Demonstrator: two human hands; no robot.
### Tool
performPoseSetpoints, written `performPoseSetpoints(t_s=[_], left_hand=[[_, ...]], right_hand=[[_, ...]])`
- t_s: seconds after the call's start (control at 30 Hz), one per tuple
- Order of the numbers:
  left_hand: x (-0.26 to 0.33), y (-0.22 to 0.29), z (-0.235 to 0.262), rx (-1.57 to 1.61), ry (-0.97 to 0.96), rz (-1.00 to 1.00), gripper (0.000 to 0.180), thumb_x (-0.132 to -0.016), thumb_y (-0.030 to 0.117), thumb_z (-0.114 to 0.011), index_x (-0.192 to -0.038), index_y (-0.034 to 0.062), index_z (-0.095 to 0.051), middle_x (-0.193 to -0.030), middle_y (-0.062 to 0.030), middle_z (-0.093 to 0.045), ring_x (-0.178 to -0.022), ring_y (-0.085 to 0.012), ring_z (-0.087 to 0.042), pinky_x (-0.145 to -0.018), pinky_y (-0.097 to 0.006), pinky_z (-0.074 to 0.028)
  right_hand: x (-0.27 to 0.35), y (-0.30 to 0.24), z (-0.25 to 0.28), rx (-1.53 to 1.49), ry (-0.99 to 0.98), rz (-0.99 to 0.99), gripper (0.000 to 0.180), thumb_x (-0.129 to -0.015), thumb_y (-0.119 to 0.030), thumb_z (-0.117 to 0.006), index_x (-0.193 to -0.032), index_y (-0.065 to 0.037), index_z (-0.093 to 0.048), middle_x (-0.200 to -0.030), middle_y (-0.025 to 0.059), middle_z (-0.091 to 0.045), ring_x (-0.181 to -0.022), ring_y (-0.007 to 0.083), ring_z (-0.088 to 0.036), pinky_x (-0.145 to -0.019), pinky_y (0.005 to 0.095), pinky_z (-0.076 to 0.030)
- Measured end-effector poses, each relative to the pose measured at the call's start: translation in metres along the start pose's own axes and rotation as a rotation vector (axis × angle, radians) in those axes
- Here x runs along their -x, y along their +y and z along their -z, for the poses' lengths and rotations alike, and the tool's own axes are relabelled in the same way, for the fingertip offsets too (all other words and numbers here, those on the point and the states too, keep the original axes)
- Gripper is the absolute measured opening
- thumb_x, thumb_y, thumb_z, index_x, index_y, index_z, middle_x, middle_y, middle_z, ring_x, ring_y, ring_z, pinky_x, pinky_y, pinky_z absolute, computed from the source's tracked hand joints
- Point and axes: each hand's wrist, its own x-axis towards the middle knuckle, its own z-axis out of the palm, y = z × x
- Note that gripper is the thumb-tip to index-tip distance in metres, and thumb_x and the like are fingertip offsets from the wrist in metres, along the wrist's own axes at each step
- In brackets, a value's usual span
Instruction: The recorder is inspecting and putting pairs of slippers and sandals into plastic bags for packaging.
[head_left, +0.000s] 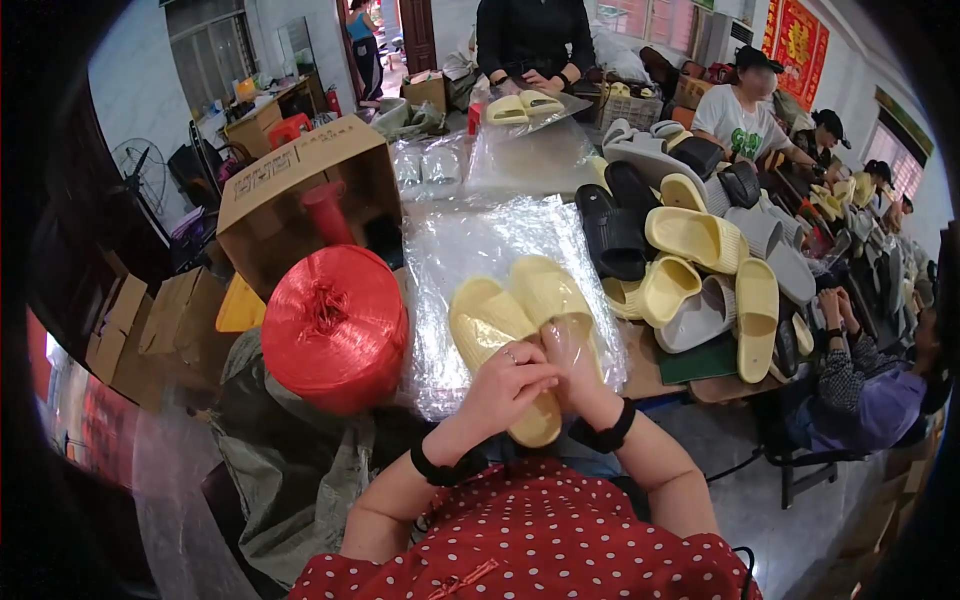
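A pair of pale yellow slippers [548, 285] lies side by side, toes away from me, on a stack of clear plastic bags [436, 240]. Glossy clear plastic shows over the slippers. My left hand [508, 388], with a ring on one finger, is closed at the near part of the pair, its fingers pressed together against the plastic beside my right hand. My right hand [572, 362] rests on the right slipper with clear film over its fingers, so their grip is hard to make out. Both wrists wear black bands.
To the left stand a red roll of plastic twine [335, 325] and an open cardboard box [300, 190]. Yellow, black and grey slippers [695, 240] are heaped on the right. Across the table a person in black [535, 45] handles bagged yellow slippers [523, 106]. Other people sit along the right.
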Motion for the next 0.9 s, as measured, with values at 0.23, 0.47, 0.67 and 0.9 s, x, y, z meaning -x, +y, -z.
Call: performPoseSetpoints(t_s=[0.23, 0.47, 0.67, 0.9], left_hand=[[0.021, -0.004, 0.026, -0.141, 0.133, 0.094, 0.016, -0.079, 0.005, -0.071, -0.094, 0.0094, -0.075, -0.095, -0.0061, -0.065, -0.096, -0.0275, -0.058, -0.084, -0.039, -0.045], [0.023, 0.001, 0.024, -0.25, 0.119, 0.022, 0.015, -0.081, 0.003, -0.068, -0.093, 0.0108, -0.073, -0.13, -0.0088, -0.061, -0.134, -0.0363, -0.044, -0.11, -0.046, -0.035], [0.024, 0.017, 0.019, -0.086, 0.089, 0.042, 0.018, -0.082, 0.0, -0.066, -0.095, 0.0092, -0.073, -0.127, -0.0098, -0.064, -0.135, -0.035, -0.044, -0.107, -0.043, -0.039], [0.026, 0.018, 0.031, -0.027, 0.071, 0.069, 0.017, -0.08, -0.003, -0.066, -0.092, 0.0083, -0.072, -0.131, -0.0094, -0.06, -0.134, -0.0347, -0.044, -0.109, -0.044, -0.037]], right_hand=[[-0.01, -0.003, -0.028, 0.303, 0.009, 0.0, 0.013, -0.081, -0.017, -0.058, -0.084, -0.006, -0.064, -0.091, 0.0154, -0.058, -0.086, 0.0315, -0.058, -0.066, 0.0413, -0.051], [-0.019, -0.02, -0.019, -0.245, 0.15, -0.225, 0.012, -0.084, -0.012, -0.059, -0.087, 0.0, -0.058, -0.088, 0.0216, -0.058, -0.083, 0.0375, -0.059, -0.068, 0.0465, -0.049], [-0.042, 0.004, -0.028, -0.06, 0.245, -0.355, 0.018, -0.089, -0.016, -0.06, -0.09, 0.001, -0.055, -0.085, 0.0226, -0.057, -0.078, 0.0409, -0.058, -0.07, 0.0506, -0.047], [-0.061, 0.003, -0.039, 0.008, 0.216, -0.293, 0.008, -0.088, -0.008, -0.06, -0.092, -0.002, -0.057, -0.086, 0.0176, -0.056, -0.086, 0.0333, -0.056, -0.076, 0.0387, -0.046]])
